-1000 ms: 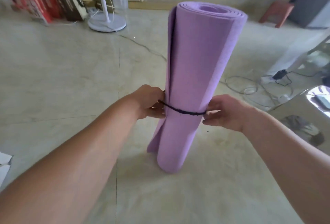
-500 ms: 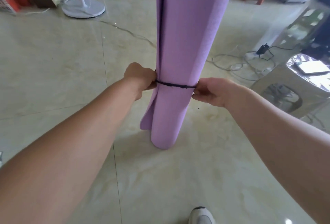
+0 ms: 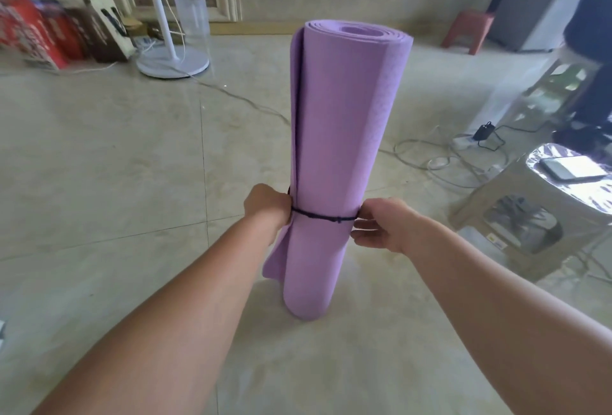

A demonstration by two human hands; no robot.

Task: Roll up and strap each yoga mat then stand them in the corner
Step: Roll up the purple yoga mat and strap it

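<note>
A rolled purple yoga mat (image 3: 341, 123) stands upright on the tiled floor in front of me, its loose outer flap flaring at the lower left. A thin dark strap (image 3: 323, 215) runs round the roll about a third of the way up. My left hand (image 3: 267, 205) grips the strap at the mat's left side. At the mat's right side my right hand (image 3: 381, 224) pinches the strap's other end.
A white fan stand (image 3: 172, 62) and red boxes (image 3: 36, 33) sit at the back left. Cables (image 3: 430, 159) and a power strip (image 3: 465, 141) lie on the floor to the right. A beige stool (image 3: 516, 212) with a phone (image 3: 573, 168) on it stands close right; a red stool (image 3: 468, 30) stands far back.
The view has tilted back up, so the mat's top end shows again. Both hands keep holding the strap at the same height on the mat.
</note>
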